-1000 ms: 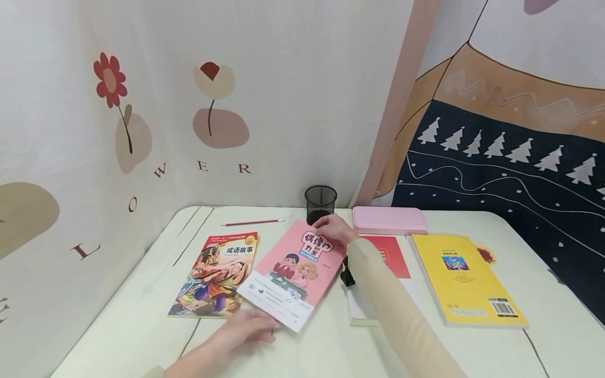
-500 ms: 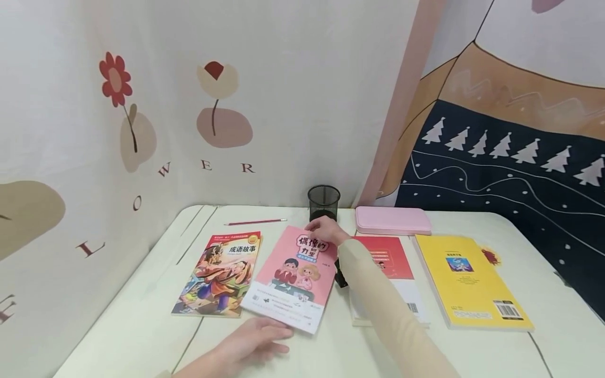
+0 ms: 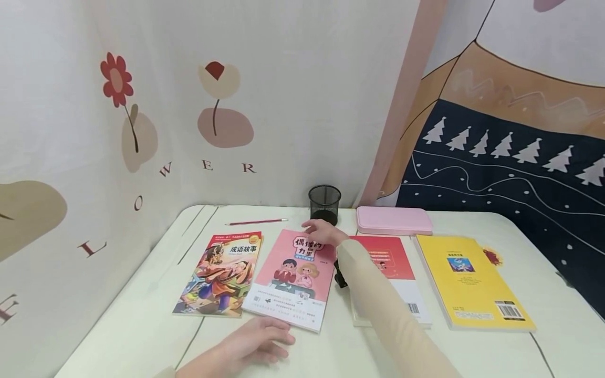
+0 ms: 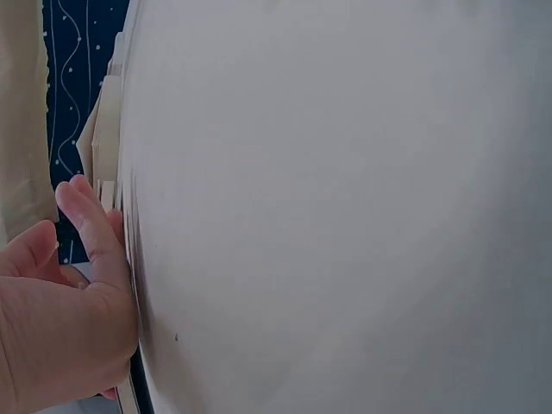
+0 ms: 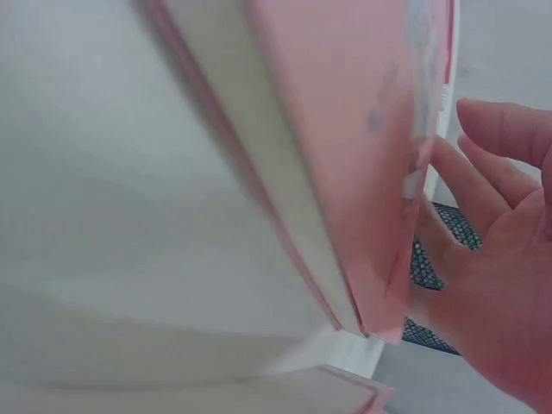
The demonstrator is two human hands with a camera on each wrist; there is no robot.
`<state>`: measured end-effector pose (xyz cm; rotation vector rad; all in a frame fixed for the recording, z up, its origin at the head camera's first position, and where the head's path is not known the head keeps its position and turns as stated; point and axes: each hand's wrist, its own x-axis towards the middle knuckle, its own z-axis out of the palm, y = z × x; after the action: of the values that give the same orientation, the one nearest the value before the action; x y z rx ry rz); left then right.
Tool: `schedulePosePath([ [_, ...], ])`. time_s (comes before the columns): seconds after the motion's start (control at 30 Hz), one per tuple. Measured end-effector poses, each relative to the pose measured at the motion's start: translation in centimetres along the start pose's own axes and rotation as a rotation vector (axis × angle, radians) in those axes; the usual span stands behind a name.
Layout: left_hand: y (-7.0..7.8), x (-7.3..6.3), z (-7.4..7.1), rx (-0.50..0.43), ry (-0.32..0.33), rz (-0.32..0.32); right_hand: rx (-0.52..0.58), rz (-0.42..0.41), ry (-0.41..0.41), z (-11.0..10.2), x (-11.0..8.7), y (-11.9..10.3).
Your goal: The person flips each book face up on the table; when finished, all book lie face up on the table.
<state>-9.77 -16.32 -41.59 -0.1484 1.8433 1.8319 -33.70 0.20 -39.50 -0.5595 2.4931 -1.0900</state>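
Note:
In the head view a pink book (image 3: 288, 283) with two cartoon children on its cover lies on the white table, slightly turned. My right hand (image 3: 326, 232) touches its top right corner. The right wrist view shows the fingers (image 5: 470, 185) extended at the book's edge, the thumb apart from it. Just below the book's bottom edge, my left hand (image 3: 257, 341) rests with fingers loosely extended and nothing held. To the left lies a colourful storybook (image 3: 227, 275), its right edge close to the pink book.
Right of the pink book lie a red-and-white book (image 3: 402, 262), partly hidden by my right sleeve, and a yellow book (image 3: 472, 283). At the back are a black mesh pen holder (image 3: 324, 202), a pink pencil case (image 3: 394, 220) and a red pencil (image 3: 257, 222).
The pink book has turned straighter and come down nearer the table. My right hand has eased its hold at the top edge, while my left hand has shifted slightly right and away from the book.

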Motion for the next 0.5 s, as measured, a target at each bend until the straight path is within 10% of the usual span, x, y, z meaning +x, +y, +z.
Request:
schedulePosePath([
  [0.33, 1.5, -0.1, -1.3, 0.241, -0.03, 0.096, -0.071, -0.011, 0.108, -2.3, -1.8, -0.6],
  [0.5, 2.8, 0.0, -3.0, 0.413, 0.105, 0.223, -0.051, 0.082, 0.134, -2.9, -3.1, 0.0],
])
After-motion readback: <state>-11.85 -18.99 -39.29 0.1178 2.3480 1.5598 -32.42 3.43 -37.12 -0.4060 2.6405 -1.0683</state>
